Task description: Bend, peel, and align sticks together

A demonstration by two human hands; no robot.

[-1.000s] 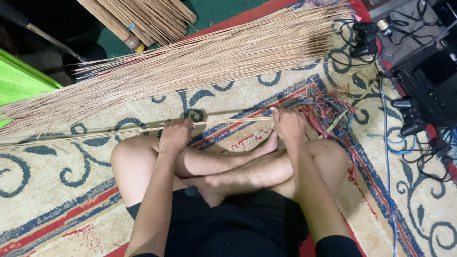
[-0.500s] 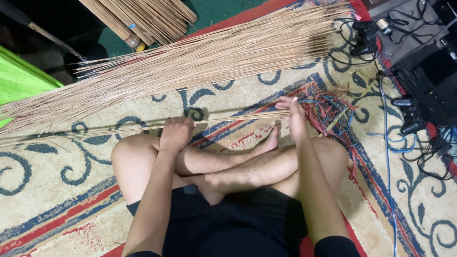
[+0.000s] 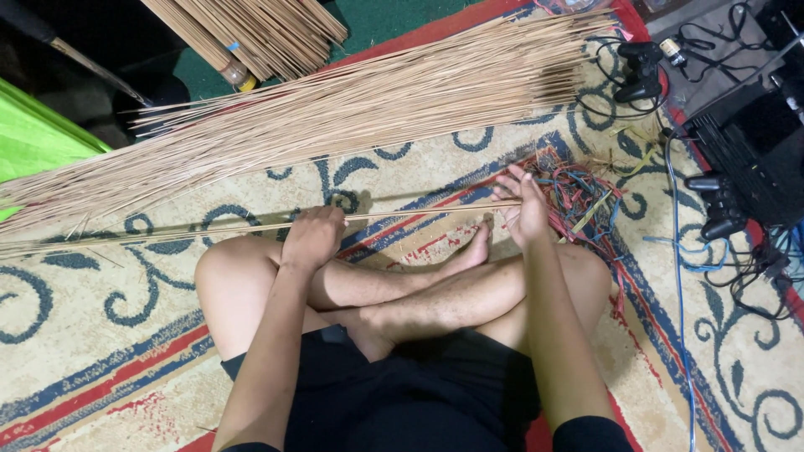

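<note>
I sit cross-legged on a patterned carpet. A thin bundle of long tan sticks lies across in front of my knees, running left to right. My left hand is closed around this bundle near its middle. My right hand grips the bundle's right end, fingers partly spread. Beyond them a large pile of the same long sticks lies slanted over the carpet.
A tangle of coloured strings lies by my right hand. Black game controllers and cables sit at the right. Another stick bundle lies at the top; a green sheet at the left.
My right hand has moved farther right along the thin bundle toward its end. My left hand has stayed closed on the bundle in the same place.
</note>
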